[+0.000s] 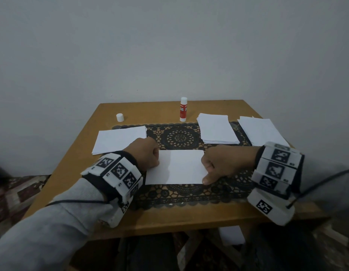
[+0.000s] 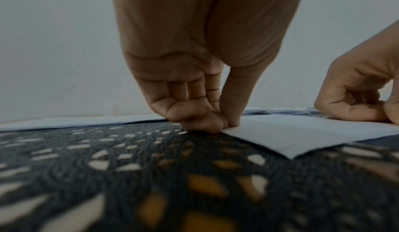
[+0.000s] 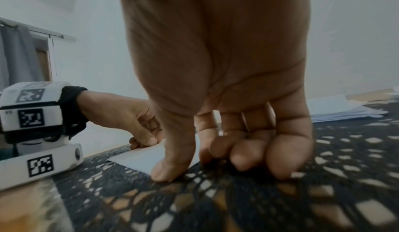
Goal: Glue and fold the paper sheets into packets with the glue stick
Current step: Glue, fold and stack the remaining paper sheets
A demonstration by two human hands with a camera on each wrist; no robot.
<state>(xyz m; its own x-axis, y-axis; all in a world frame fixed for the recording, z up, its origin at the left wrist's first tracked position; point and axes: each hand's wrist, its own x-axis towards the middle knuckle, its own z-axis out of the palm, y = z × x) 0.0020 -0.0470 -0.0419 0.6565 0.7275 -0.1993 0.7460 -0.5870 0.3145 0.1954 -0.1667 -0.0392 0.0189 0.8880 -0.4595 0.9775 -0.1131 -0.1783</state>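
Observation:
A folded white paper sheet (image 1: 177, 167) lies on the black lace mat (image 1: 179, 137) in front of me. My left hand (image 1: 157, 161) pinches its left edge between thumb and curled fingers, seen close in the left wrist view (image 2: 224, 126). My right hand (image 1: 206, 173) holds the right edge with curled fingers, its thumb (image 3: 170, 167) pressed down on the near right corner of the paper sheet (image 3: 138, 157). The red and white glue stick (image 1: 183, 109) stands upright and uncapped at the back of the table. Its white cap (image 1: 120, 117) stands apart to the left.
One stack of white sheets (image 1: 119, 141) lies at the left of the mat. Two more stacks (image 1: 216, 128) (image 1: 261, 132) lie at the right. The wooden table (image 1: 169, 218) ends at a grey wall behind. Cables trail from both wrist units.

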